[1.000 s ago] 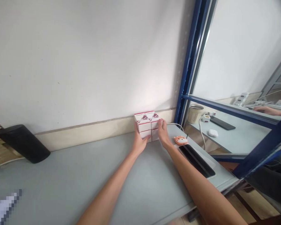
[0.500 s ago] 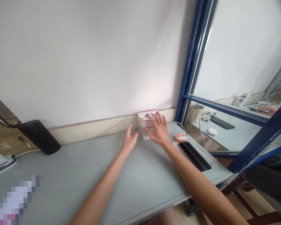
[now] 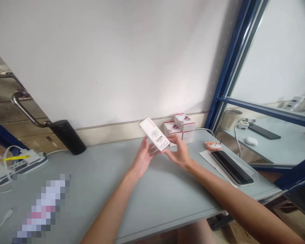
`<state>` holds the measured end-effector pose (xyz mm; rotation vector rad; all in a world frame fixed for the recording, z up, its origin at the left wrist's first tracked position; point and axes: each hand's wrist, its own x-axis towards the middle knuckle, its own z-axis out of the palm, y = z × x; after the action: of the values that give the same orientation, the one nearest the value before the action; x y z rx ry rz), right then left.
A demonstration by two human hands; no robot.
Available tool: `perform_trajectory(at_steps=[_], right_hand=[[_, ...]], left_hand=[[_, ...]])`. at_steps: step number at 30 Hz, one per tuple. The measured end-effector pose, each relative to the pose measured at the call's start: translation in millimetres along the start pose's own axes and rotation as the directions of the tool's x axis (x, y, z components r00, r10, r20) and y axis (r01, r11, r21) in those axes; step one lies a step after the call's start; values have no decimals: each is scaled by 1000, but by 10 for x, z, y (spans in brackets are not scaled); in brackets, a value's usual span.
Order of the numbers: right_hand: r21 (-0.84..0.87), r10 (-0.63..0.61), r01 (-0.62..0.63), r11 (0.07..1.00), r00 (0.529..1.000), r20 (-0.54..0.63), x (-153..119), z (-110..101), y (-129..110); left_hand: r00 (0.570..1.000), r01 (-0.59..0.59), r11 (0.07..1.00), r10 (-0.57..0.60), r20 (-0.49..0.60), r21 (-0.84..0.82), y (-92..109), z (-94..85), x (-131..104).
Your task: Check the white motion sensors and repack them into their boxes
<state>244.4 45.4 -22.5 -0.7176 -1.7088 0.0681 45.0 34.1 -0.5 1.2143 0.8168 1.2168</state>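
A white box [image 3: 154,134] with red and black print is held up at a tilt above the grey table, in front of the wall. My right hand [image 3: 178,152] grips its lower right end between thumb and fingers. My left hand [image 3: 143,156] is at its lower left side, fingers bent under the edge; whether they press on it is hard to tell. Just behind and to the right, several similar boxes [image 3: 184,122] with red edges are stacked against the wall, one sitting on top.
A black cylinder [image 3: 68,137] stands at the left near a power strip [image 3: 20,166]. On the right lie an orange animal-faced item [image 3: 213,145] and a black phone [image 3: 231,167] on a white sheet. A blue metal frame [image 3: 227,71] rises behind them.
My right hand has taken a box from the stack and turned it at a tilt toward me. My left hand has come up to its lower side. The view has shifted left.
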Motion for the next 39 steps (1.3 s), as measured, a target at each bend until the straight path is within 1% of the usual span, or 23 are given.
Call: perform_trajectory(at_steps=[1,2,4,5,6,7,9,11,12,16,19,21,23,24,26,28,29,31,35,37,39], right_hand=[[69,30,-37,997,995,94,-31,51,-87],[120,54,-78,990,981,189,-52,87,-156],[194,98,-172,966,935,342,-66,116,-235],[238,122,-225,945,916,383,-62,118,-246],[287,152,-281,916,905,398,-55,118,-244],[333,190,-332,883,900,393,-45,119,-233],[375,270,-395,839,900,343,-30,128,-207],[336,317,-406,850,903,289,-23,139,-190],[302,321,-398,866,907,274,-22,139,-187],[198,288,-341,919,924,253,-14,88,-187],[146,283,-316,937,936,207,22,8,-197],[134,283,-313,940,938,202,55,-49,-218],[136,248,-289,948,934,256,83,-96,-249],[134,212,-260,956,931,296,92,-113,-267],[112,133,-186,976,919,370,100,-133,-299],[61,103,-139,988,909,404,99,-141,-320],[34,114,-140,990,907,406,99,-145,-325],[-4,154,-166,986,902,404,100,-157,-326],[-12,187,-199,980,895,405,112,-202,-321],[25,195,-222,975,901,387,121,-218,-323],[101,240,-285,953,917,320,137,-221,-326]], left_hand=[[998,-49,999,49,-28,18,21,-19,-16],[993,-88,995,91,-72,44,41,-48,-36],[974,-131,987,146,-173,96,62,-118,-84],[962,-149,982,172,-213,120,56,-151,-108],[948,-171,973,206,-242,157,35,-178,-131],[937,-196,958,247,-248,210,1,-197,-151],[924,-254,902,333,-189,349,-95,-209,-180],[915,-312,824,395,-85,474,-195,-198,-195],[911,-336,791,412,-39,512,-236,-191,-199],[888,-409,708,455,70,576,-310,-176,-215],[876,-445,671,465,130,593,-328,-183,-241],[863,-469,644,479,160,604,-351,-191,-261],[850,-482,613,502,162,626,-380,-202,-276],[846,-476,607,513,144,636,-391,-208,-283],[854,-443,630,513,86,638,-404,-216,-295],[872,-408,676,487,44,613,-400,-218,-309],[881,-398,693,471,41,602,-393,-217,-318],[890,-394,697,452,59,599,-375,-211,-336],[883,-407,656,461,90,635,-369,-201,-366],[870,-427,622,480,111,657,-403,-201,-379],[839,-475,558,519,160,681,-456,-204,-391]])
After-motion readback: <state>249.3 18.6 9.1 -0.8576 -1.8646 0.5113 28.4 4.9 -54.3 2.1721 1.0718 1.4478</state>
